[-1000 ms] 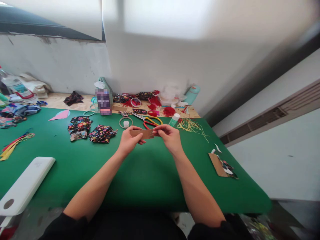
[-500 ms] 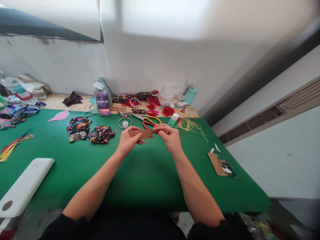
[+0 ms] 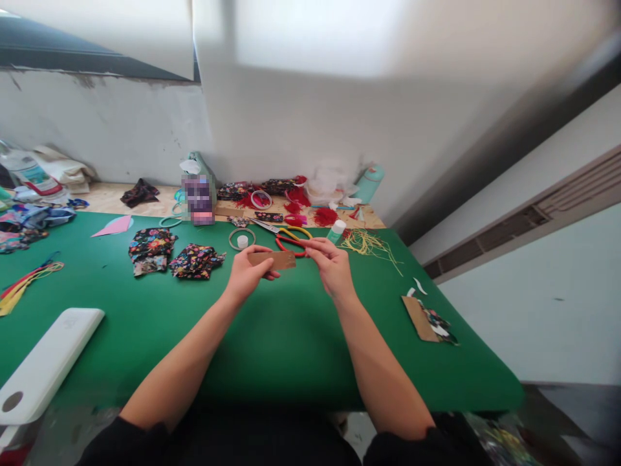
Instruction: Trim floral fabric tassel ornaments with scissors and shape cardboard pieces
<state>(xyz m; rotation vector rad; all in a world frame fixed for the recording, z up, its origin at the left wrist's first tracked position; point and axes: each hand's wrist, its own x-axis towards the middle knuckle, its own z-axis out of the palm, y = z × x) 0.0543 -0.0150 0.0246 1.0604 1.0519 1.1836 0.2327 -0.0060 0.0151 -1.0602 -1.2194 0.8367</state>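
Note:
My left hand [image 3: 247, 270] is closed on a small flat brown piece of cardboard [image 3: 284, 260], thumb on top, above the green tabletop. To its right my right hand [image 3: 332, 262] is pinched, thumb against fingers, apart from the cardboard. Whatever those fingertips hold, if anything, is too small to make out. Just behind the hands lie scissors [image 3: 284, 230] with red and yellow handles. A green glue bottle with a white cap [image 3: 336, 231] is beyond my right hand. Near my left hand sit a ring [image 3: 233, 238] and a small white cap [image 3: 242, 241].
Floral fabric pieces [image 3: 152, 249] and another floral stack [image 3: 198, 261] lie to the left. A white oblong device [image 3: 53, 362] is at the near left. Yellow strands [image 3: 366, 243] and a brown card with scraps [image 3: 420, 318] lie to the right. A teal bottle [image 3: 369, 184] stands by the wall.
My right hand has moved slightly right, widening the gap between its fingertips and the cardboard. My left hand keeps its hold on the cardboard.

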